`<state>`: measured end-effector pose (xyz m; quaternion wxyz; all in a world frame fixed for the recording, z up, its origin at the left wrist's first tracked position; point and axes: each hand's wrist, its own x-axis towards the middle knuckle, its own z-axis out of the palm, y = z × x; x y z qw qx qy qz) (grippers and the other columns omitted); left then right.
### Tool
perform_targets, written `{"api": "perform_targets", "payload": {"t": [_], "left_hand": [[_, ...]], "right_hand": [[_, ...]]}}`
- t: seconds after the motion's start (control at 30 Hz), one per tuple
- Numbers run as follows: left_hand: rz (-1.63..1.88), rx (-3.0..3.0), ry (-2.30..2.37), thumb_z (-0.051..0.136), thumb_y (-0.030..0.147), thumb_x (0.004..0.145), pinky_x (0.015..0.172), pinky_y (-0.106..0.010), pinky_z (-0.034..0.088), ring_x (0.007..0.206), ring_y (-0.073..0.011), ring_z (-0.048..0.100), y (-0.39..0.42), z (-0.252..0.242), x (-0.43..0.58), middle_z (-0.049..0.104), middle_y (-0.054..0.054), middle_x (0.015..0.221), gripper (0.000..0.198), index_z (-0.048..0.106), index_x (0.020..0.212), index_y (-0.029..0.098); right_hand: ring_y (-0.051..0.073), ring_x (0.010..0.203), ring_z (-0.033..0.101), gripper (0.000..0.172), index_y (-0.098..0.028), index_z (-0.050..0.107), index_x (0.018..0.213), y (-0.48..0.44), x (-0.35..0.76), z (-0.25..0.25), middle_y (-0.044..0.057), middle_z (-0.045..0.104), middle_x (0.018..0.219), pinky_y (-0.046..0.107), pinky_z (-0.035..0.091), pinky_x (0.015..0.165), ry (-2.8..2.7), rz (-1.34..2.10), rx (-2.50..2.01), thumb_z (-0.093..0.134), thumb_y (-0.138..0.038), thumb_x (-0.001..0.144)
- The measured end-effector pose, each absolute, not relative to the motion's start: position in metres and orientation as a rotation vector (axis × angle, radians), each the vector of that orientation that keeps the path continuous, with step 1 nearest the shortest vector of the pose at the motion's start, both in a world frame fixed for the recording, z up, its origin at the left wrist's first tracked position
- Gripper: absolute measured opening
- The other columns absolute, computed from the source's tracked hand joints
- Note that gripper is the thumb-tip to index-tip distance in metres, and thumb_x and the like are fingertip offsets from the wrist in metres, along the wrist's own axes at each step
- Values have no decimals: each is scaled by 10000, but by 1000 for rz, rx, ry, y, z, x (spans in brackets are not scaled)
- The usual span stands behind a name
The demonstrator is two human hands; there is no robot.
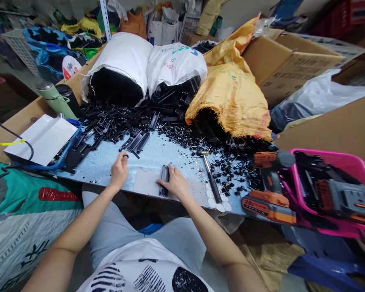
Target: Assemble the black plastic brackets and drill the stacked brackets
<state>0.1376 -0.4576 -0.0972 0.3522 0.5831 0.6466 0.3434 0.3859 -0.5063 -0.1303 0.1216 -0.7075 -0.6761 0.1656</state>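
My left hand [119,173] is raised a little over the front of the blue work surface [108,156], thumb and fingers pinched on a small black piece [125,156] whose kind is too small to make out. On a flat grey cardboard sheet [144,182] lies a black grooved plastic strip [164,178], pointing away from me. My right hand [178,183] grips this strip from the right, its thumb across it and its fingers along the far side. Beyond my left hand several long black plastic strips [140,140] lie side by side.
A hammer [212,180] lies right of the cardboard, among loose screws and small black parts [231,168]. Farther right stand a cordless drill [269,184] and a pink basket [298,190]. White sacks [121,56] and a yellow sack [234,97] spill black parts along the back. A green bottle [56,99] stands left.
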Motion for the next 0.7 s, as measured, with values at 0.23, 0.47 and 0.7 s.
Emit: {"api": "perform_targets", "payload": {"t": [0.23,0.47,0.7], "left_hand": [[736,1593,1120,382,343,923,607,-275,484,489,-101,518,-490,-114,204,618,-34,768,455,500,1305,125],[925,1825,1151,500,295,879,823,-328,490,896,-197,604,-496,-99,210,651,-89,959,350,615,1188,178],[1194,1907,1225,434,301,927,820,-336,492,895,-191,592,-514,-90,230,606,-102,942,355,591,1220,177]], "right_hand": [[192,705,617,587,-210,332,1427,-501,379,-126,87,622,927,351,523,645,-1315,1372,-1470,319,-511,924],[110,591,549,557,-244,449,1371,-510,395,-110,20,582,791,256,504,555,-1360,1448,-1218,492,-498,877],[93,599,525,519,-283,462,1362,-518,392,-107,54,566,998,258,511,586,-1589,1088,-1207,517,-457,876]]}}
